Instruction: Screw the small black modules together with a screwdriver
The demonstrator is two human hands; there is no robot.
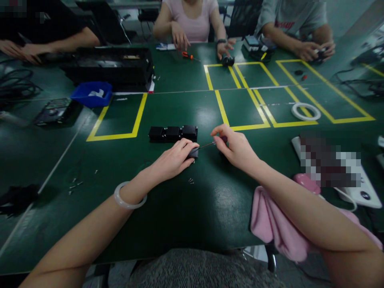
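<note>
Black block [194,153], small and boxy, lies on the near half of the green table [171,228], under the left hand of the person I'm watching. That table spreads wider than anything else, with yellow tape marking out boxes across it. Along the far side I see three people [195,22], their hands at or just above the tabletop. A long black case [105,70] stands over to the left. To the right, a pink cloth [268,216] droops over the near edge, partly beneath the right forearm, with a white power strip [367,186] farther out. A blue tray [85,100] sits by the case. Just beyond the left hand runs a row of three black blocks [173,134]. The left hand [177,156] bends its fingers over the black block, thumb on the near side, keeping hold. The right hand [234,146] pinches a screwdriver [207,145], fingers closed round its dark handle; the thin shaft reaches the block, though I can't make out the tip. Tiniest of all, a few loose screws [191,181] lie near the left hand
</note>
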